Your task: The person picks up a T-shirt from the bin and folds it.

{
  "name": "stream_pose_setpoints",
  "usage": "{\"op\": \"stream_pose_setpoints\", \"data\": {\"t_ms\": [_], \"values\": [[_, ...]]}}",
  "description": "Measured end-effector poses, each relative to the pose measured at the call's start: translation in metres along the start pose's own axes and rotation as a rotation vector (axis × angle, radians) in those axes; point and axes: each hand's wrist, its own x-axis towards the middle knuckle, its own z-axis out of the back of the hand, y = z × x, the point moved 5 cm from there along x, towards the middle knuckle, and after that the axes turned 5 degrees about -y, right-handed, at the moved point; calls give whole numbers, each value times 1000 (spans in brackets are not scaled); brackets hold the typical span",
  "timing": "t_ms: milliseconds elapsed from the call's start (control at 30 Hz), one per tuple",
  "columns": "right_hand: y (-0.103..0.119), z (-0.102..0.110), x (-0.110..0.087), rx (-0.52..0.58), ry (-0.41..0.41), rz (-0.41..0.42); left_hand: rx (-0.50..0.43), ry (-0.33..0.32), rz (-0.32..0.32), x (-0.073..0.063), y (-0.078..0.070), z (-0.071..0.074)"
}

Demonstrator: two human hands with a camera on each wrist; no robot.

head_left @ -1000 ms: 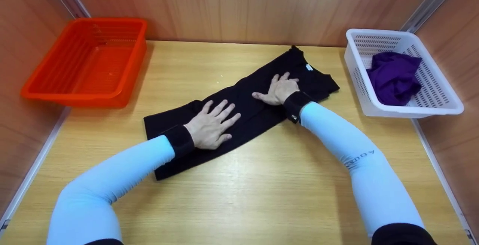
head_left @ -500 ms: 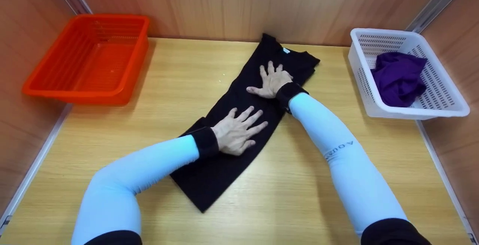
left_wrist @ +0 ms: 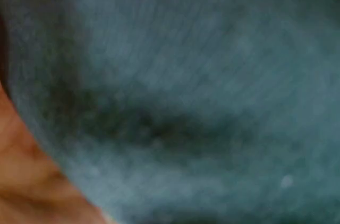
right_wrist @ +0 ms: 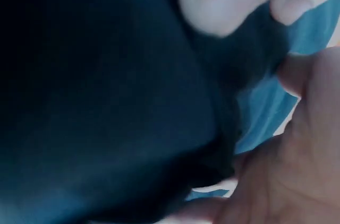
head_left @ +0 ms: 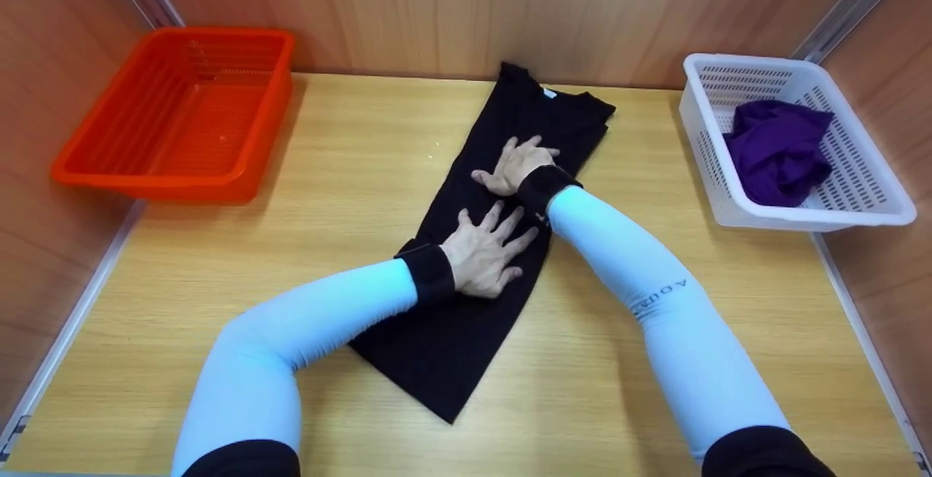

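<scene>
A black garment, seemingly a T-shirt (head_left: pixel 444 357), lies folded lengthwise into a long strip on the table, its neckline with a white label (head_left: pixel 549 93) toward the back wall. My left hand (head_left: pixel 482 257) lies on the middle of the strip, fingers straight and spread. Just beyond it, my right hand (head_left: pixel 515 167) rests on the upper part, thumb held out to the left. In the left wrist view the dark cloth (left_wrist: pixel 212 65) fills nearly everything, blurred. The right wrist view shows the cloth (right_wrist: pixel 106 86) with fingers and a palm close beside it.
An orange plastic basket (head_left: pixel 175 187) stands at the back left. At the back right is a white perforated basket (head_left: pixel 823 216) with a crumpled purple cloth (head_left: pixel 779 153) in it. Wood-grain panels enclose the table (head_left: pixel 582 389) at the back and sides.
The black garment has turned from slanting across the table to nearly lengthwise, its lower end swinging right and nearer. Both hands stayed on it; the left moved right, closer to the right hand.
</scene>
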Motion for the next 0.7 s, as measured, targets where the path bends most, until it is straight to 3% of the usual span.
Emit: {"op": "stream_pose_setpoints", "data": {"t_ms": [200,433,567,700], "values": [[5,-4,10,1,82,45,20,29,77,11,-13,0],[6,-7,27,-76,72,147,6,-6,215,32,-31,8],[5,-6,34,-90,78,164,-29,36,290,43,-37,10],[5,-4,39,-101,89,184,-68,106,322,46,-40,12]]}}
